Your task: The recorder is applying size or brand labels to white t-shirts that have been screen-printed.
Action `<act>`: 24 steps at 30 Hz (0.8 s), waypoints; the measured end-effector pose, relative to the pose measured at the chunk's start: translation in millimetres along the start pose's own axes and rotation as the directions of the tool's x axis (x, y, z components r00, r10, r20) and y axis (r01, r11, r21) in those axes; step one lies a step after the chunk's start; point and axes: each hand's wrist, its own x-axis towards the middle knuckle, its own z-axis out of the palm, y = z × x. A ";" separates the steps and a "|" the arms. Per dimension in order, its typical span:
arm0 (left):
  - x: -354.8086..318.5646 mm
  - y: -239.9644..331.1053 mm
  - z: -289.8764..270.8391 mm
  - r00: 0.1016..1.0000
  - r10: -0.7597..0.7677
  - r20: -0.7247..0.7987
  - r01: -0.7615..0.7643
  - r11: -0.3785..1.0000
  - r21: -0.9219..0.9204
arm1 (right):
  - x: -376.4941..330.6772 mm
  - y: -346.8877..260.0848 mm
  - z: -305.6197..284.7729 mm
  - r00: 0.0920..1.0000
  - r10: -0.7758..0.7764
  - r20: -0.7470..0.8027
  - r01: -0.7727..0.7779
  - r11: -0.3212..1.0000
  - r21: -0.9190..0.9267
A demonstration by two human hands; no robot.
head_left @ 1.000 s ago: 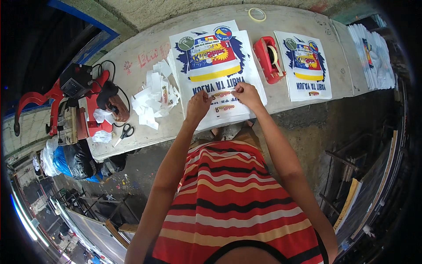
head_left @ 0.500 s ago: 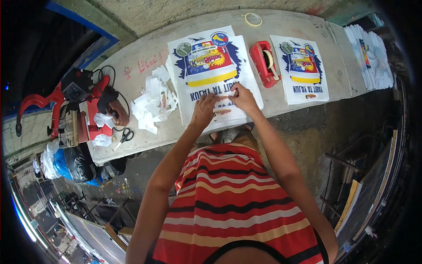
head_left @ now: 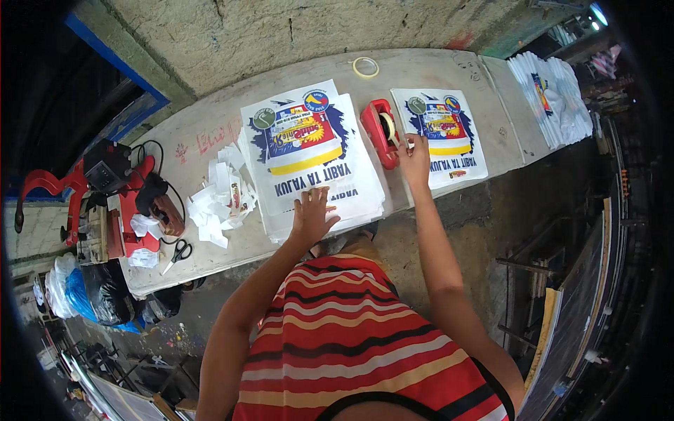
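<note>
My left hand (head_left: 311, 215) lies open, fingers spread, on the near part of a stack of printed white sheets (head_left: 361, 165). The sheets carry a blue, yellow and red design that appears upside down to me. To the right of this stack is a red tape dispenser (head_left: 379, 144) with a pale tape roll (head_left: 388, 128) in it. At its near right end my right hand (head_left: 415, 163) has its fingertips pinched on the tape; the tape's end is too small to make out. A smaller stack of the same prints (head_left: 460, 181) lies just beyond, on the right.
White paper scraps (head_left: 214, 210) are heaped left of the large stack. Scissors (head_left: 180, 252) and a red machine with a black box (head_left: 105, 165) sit at the table's left. A loose tape ring (head_left: 365, 67) lies at the back. Folded white bags (head_left: 562, 116) rest at far right.
My right hand has left the large stack and moved right to the tape dispenser. My left hand stays on the stack, its fingers now spread. The whole view has shifted.
</note>
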 end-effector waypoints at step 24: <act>-1.7 4.2 -0.3 0.998 -0.020 0.065 0.023 0.999 -0.040 | -9.9 17.4 -14.5 0.986 0.118 0.117 -0.135 0.980 0.149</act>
